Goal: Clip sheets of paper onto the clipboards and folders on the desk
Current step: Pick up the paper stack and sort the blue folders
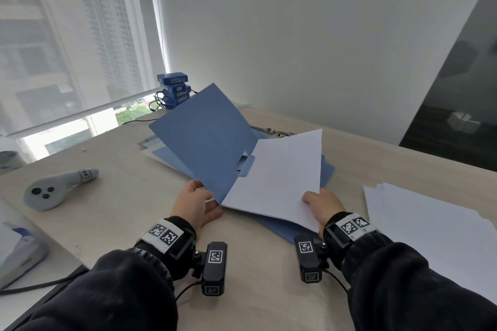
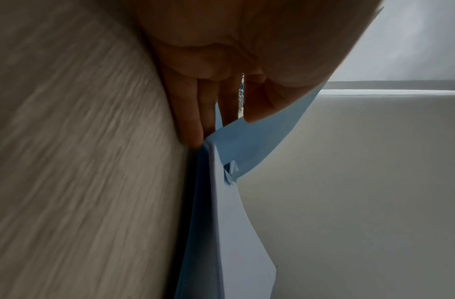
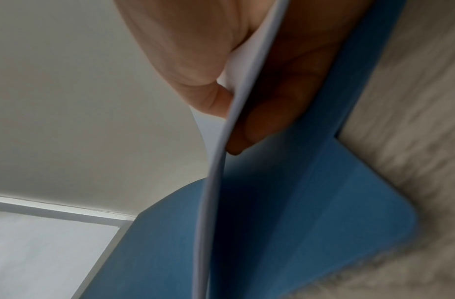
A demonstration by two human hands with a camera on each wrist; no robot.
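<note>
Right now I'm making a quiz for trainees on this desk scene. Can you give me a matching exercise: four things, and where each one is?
Things:
1. white sheets
2. blue folder cover
3. grey controller
4. stack of blue boxes

Places:
A. by the window, far end of the desk
B. lifted by the left hand
C. pinched by the right hand
D. lying on the desk, far left

Pairs: 1-C, 2-B, 3-D, 4-A
</note>
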